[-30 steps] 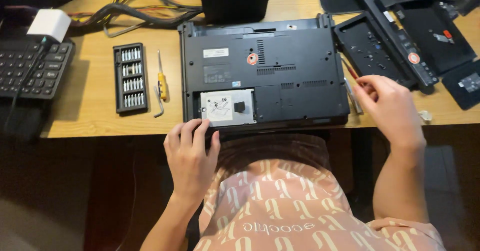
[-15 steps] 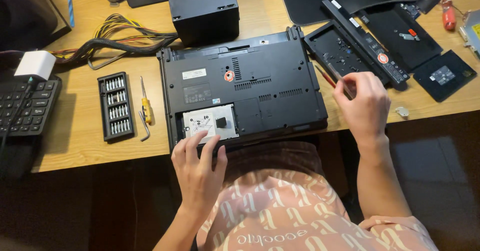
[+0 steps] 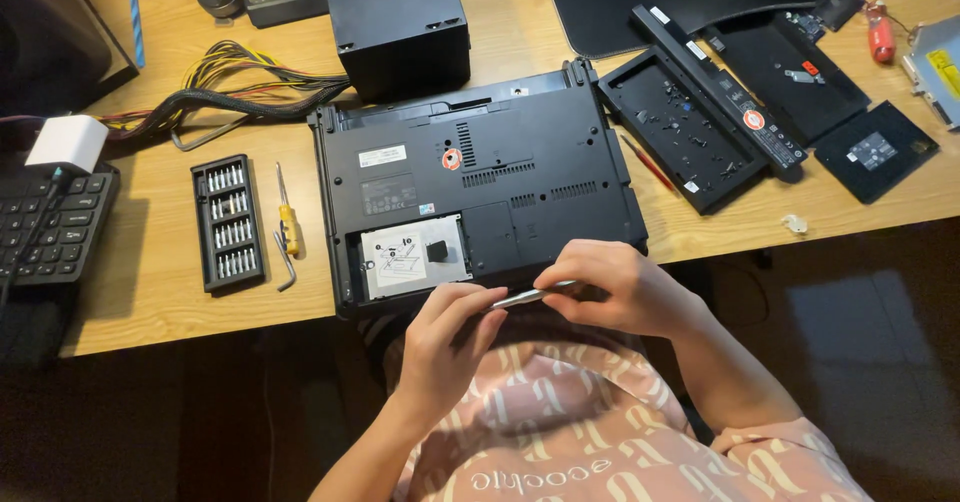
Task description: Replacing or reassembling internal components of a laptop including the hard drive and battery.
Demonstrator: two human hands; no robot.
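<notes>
Left hand [image 3: 445, 337] pinches one end of the slim silver screwdriver [image 3: 530, 295] at the upturned laptop's [image 3: 480, 187] near edge, right hand [image 3: 610, 287] closes around its handle, a light, stiff, slippery tool, probably best gripped mid-shaft.

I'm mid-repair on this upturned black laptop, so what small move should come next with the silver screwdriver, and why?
Probably bring the slim silver screwdriver down to the open drive bay of the black laptop. Both hands, left hand and right hand, grip it just above the laptop's near edge, close to that bay.
</notes>
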